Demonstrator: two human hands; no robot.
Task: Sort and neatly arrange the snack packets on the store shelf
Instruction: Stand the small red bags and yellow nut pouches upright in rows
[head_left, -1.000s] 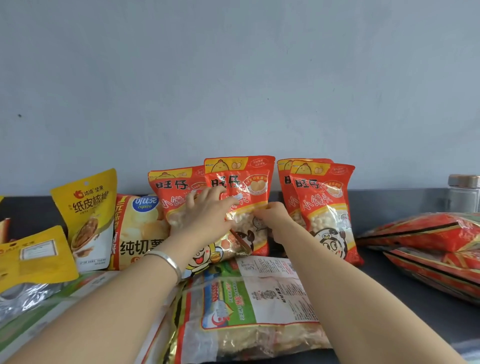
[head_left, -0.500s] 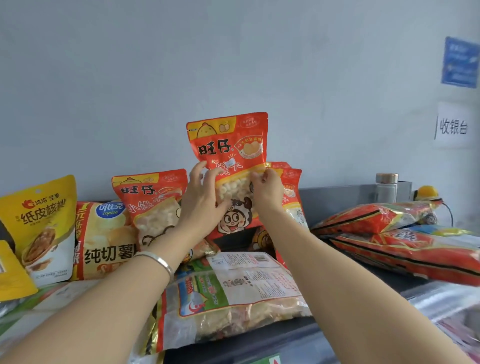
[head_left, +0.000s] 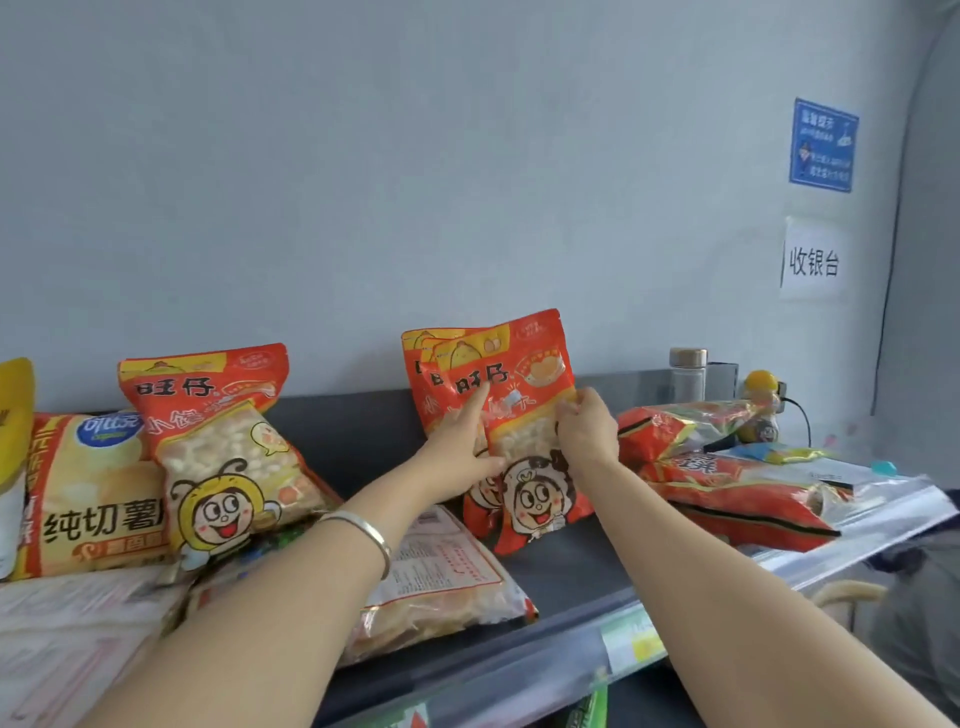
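Hands both on front red snack packet (head_left: 530, 441), which stands upright mid-shelf and leans on matching packets (head_left: 415, 364) stacked behind it near the wall. Grip of left hand (head_left: 462, 441) apart: index finger straight up the packet face, thumb on its front. Grip of right hand (head_left: 587, 426) clamped, curled fingers pinching the packet's right edge. Dark shelf (head_left: 571, 566) underneath. Lone red packet (head_left: 218, 405) leans at left, well apart, beside yellow chip bag (head_left: 88, 493). Clear bag (head_left: 447, 571) lies flat under the left forearm. Red bags (head_left: 727, 504) lie flat at right.
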